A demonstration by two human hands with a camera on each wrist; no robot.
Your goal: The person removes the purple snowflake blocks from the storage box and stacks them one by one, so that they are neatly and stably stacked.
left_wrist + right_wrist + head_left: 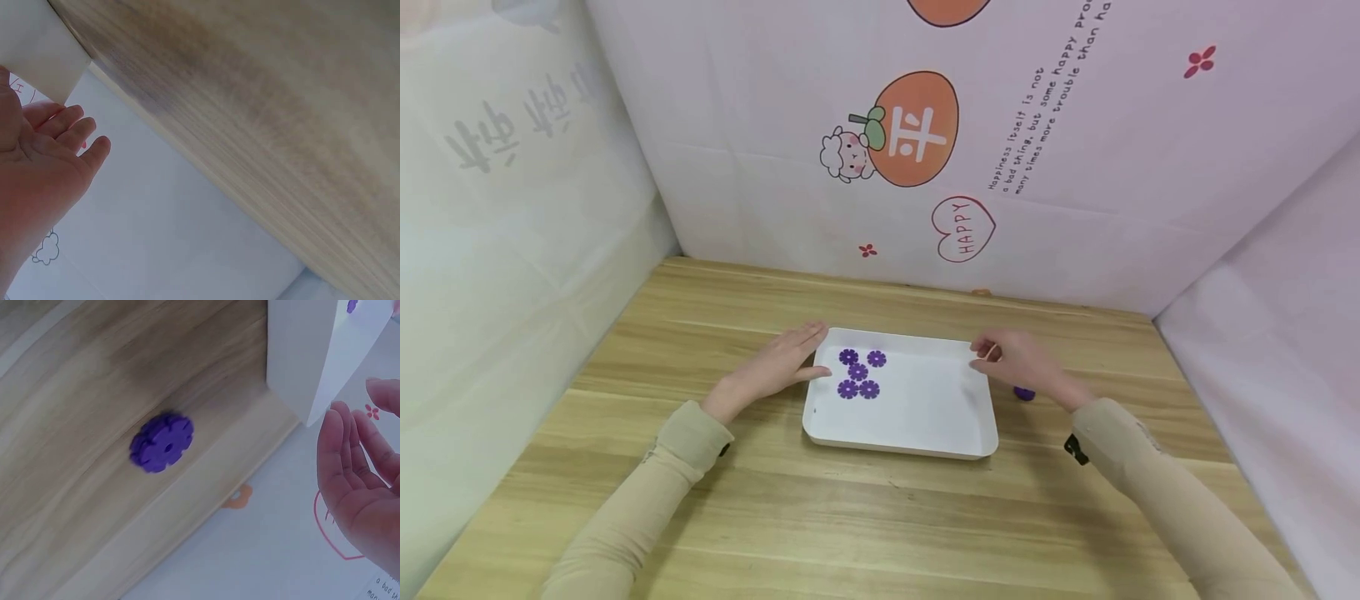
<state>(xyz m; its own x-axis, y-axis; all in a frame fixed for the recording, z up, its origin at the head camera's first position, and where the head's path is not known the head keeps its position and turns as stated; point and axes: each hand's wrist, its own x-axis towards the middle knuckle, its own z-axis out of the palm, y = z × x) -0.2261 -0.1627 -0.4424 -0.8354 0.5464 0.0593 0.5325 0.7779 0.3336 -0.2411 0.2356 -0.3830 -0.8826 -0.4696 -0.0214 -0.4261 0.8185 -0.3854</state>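
A shallow white tray (925, 408) lies on the wooden table. Several purple notched flower-shaped discs (857, 372) are grouped in its left part. At the tray's back left corner is my left hand (782, 358), its fingers extended along the outside and its thumb over the rim. My right hand (1018, 360) is by the back right corner, fingers loosely bent and thumb apart, with nothing visible between them. Beside the tray, below the right hand, more purple discs (164, 442) lie stacked on the table; the right wrist partly hides them in the head view.
The wooden table (760, 517) reaches back to a printed white cloth wall (760, 200). Similar cloth hangs on the left (512, 250) and right (1285, 333) sides. Bare tabletop runs in front of the tray.
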